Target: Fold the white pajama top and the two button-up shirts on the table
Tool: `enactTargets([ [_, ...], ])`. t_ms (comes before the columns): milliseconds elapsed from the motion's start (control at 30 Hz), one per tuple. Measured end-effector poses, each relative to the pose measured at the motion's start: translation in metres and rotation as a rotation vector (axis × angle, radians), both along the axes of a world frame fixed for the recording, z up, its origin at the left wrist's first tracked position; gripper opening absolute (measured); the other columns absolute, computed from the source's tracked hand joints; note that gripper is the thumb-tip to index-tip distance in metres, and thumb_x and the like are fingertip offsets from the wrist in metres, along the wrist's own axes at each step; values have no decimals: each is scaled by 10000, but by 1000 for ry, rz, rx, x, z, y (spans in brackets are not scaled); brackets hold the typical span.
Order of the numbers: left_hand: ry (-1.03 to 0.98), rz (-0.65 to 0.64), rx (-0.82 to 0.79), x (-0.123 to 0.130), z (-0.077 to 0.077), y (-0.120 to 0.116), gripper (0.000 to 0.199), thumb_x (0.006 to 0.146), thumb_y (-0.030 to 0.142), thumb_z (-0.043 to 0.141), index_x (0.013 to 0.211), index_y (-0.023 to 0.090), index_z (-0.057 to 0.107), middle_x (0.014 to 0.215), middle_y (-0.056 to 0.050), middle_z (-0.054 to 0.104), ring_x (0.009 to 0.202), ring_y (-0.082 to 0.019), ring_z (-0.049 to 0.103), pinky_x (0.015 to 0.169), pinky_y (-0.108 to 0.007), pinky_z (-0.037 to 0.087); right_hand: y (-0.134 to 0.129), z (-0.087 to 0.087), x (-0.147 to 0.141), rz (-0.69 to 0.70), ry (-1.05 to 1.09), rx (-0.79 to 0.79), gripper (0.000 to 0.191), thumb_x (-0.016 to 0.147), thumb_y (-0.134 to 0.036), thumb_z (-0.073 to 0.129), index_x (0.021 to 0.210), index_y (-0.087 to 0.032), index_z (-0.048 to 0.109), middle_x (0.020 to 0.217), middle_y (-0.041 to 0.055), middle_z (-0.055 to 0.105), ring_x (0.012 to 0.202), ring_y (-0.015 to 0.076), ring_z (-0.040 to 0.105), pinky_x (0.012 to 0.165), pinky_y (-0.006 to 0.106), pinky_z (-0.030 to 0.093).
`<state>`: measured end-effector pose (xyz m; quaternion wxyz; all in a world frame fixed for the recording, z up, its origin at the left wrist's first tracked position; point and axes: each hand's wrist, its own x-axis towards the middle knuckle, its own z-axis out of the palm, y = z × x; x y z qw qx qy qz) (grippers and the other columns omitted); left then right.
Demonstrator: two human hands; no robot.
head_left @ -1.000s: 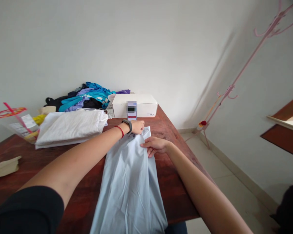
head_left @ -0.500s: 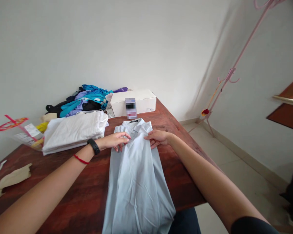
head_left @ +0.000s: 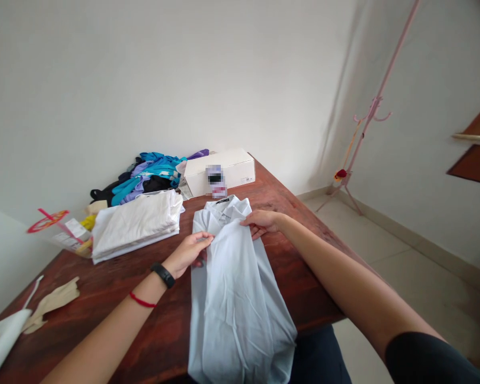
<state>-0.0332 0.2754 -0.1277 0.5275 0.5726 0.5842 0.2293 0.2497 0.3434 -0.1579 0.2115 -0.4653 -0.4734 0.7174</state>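
A pale blue-grey collared shirt (head_left: 232, 298) lies lengthwise on the dark wooden table (head_left: 144, 314), folded into a narrow strip. Its collar points away from me, and its lower end reaches the near edge by my lap. My left hand (head_left: 192, 248) pinches the shirt's left side below the collar, thumb and fingertips together on the cloth. On the opposite side, my right hand (head_left: 262, 223) grips the fabric near the collar's right corner, with its lower fingers tucked partly under the shirt.
Folded white clothes (head_left: 138, 224) are stacked left of the shirt. Behind them lies a heap of blue, purple and black clothes (head_left: 148, 176). A white box (head_left: 236, 168) stands beyond the collar. At the left are a plastic cup (head_left: 70, 234) and torn brown paper (head_left: 56, 298). A pink coat stand (head_left: 370, 122) rises at right.
My left hand has moved down the shirt's left side and closed on the cloth. The right hand keeps its grip near the collar. The camera view has shifted slightly.
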Motion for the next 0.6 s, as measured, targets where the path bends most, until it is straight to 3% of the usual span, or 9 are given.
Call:
enactTargets([
  [67, 137, -66, 181, 4, 3, 2, 502, 834, 644, 650, 1046, 190, 692, 884, -28, 690, 692, -168, 609, 523, -230, 422, -1, 0, -4, -45, -11, 43, 185, 874, -298, 731, 909, -123, 683, 776, 101, 748, 602, 175, 713, 552, 278, 627],
  [133, 205, -150, 345, 10, 5, 9, 545, 864, 673, 584, 1044, 177, 718, 1020, -62, 732, 838, -222, 656, 679, -283, 498, -2, -1, -10, -147, 39, 112, 188, 852, -294, 756, 834, -126, 672, 725, 79, 725, 571, 165, 686, 508, 256, 598],
  [200, 239, -214, 427, 19, 5, 19, 581, 859, 671, 587, 1106, 161, 716, 1102, -93, 738, 970, -264, 667, 832, -326, 506, -3, -1, -17, -268, 117, 178, 192, 828, -244, 772, 739, -137, 639, 615, 24, 659, 511, 128, 619, 455, 208, 537],
  [267, 288, -245, 448, 27, 2, 29, 632, 825, 661, 629, 1181, 144, 697, 1109, -115, 737, 1003, -281, 672, 876, -342, 497, -4, -1, -25, -348, 177, 211, 220, 826, -210, 761, 686, -154, 601, 529, -32, 564, 461, 90, 534, 426, 170, 472],
  [367, 303, -251, 463, 35, -6, 41, 645, 794, 623, 663, 1199, 122, 689, 1031, -114, 735, 942, -271, 678, 828, -331, 491, -5, -1, -33, -385, 228, 209, 179, 851, -217, 712, 726, -172, 593, 578, -38, 563, 500, 85, 538, 486, 175, 490],
  [500, 248, -255, 459, 34, -16, 49, 540, 780, 589, 670, 1035, 115, 715, 713, -25, 660, 705, -214, 624, 653, -287, 430, -3, 0, -38, -416, 235, 197, 112, 832, -218, 698, 806, -184, 595, 711, -9, 629, 602, 98, 608, 602, 202, 540],
  [600, 183, -275, 411, 27, -23, 52, 525, 774, 607, 672, 979, 124, 701, 610, 22, 590, 588, -166, 555, 575, -259, 373, -1, -2, -41, -450, 166, 214, 158, 819, -236, 713, 925, -193, 606, 719, -18, 632, 584, 104, 598, 570, 210, 524],
])
